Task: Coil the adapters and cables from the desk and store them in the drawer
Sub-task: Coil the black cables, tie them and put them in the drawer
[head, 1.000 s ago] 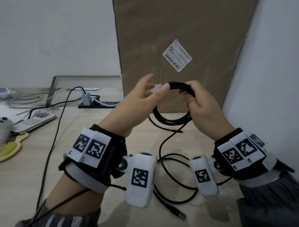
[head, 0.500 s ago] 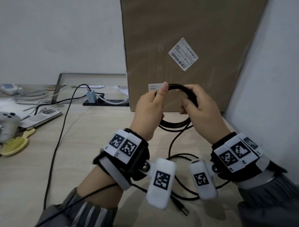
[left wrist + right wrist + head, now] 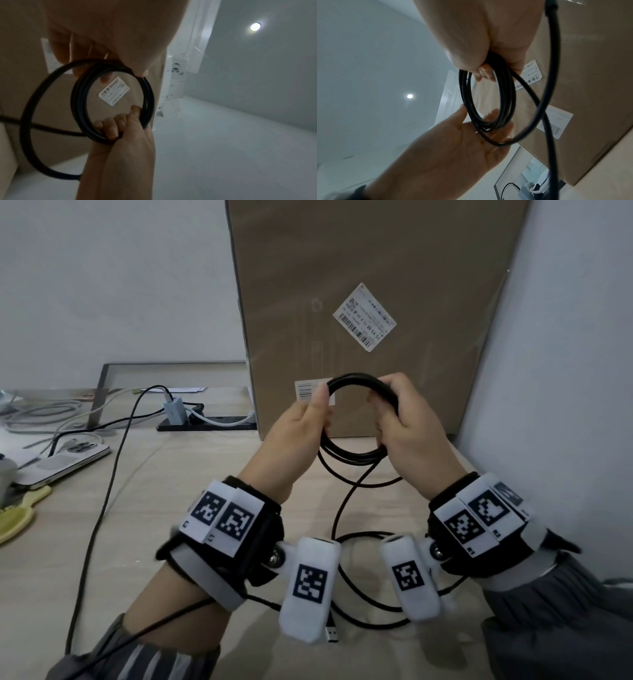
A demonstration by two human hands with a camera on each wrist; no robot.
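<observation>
Cardboard box (image 3: 359, 285), barcode label (image 3: 364, 316), hands coiling black cable (image 3: 359, 381)

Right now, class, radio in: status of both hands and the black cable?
Right hand grips black cable coil. Left hand steadies its other side. Tail, USB plug still on desk.

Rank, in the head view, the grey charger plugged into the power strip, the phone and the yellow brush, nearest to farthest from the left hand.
From the left hand:
1. Grey charger, to its left, at the desk's back.
2. Phone, further left.
3. Yellow brush, at the desk's left edge.
</observation>
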